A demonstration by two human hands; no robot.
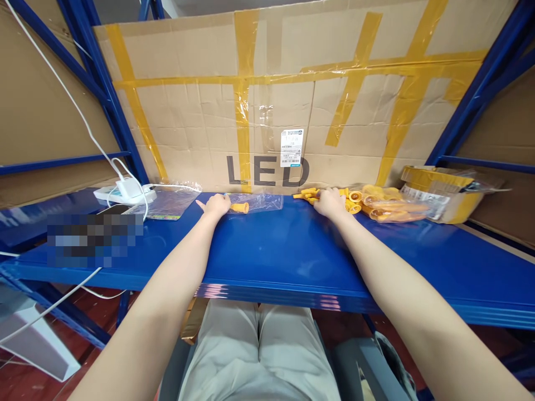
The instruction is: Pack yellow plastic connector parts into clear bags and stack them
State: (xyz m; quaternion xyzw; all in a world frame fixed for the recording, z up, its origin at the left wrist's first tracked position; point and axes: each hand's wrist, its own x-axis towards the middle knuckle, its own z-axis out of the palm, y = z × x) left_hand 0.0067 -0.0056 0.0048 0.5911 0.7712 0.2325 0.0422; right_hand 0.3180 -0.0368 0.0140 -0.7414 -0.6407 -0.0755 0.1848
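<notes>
On the left of the blue shelf, my left hand (217,206) is at the left end of a clear plastic bag (267,201), closed on something I cannot make out. A yellow funnel-shaped piece (239,208) lies at the bag, just right of those fingers. Farther right, my right hand (331,203) rests on a pile of loose yellow pieces (355,196), its fingertips hidden among them. Right beside the pile lies a clear bag filled with yellow pieces (393,206).
An opened carton (445,195) with yellow tape stands at the far right. A white power strip (125,192), flat plastic packets (171,203) and a blurred dark object (92,234) are on the left. A large cardboard sheet (188,128) closes off the back.
</notes>
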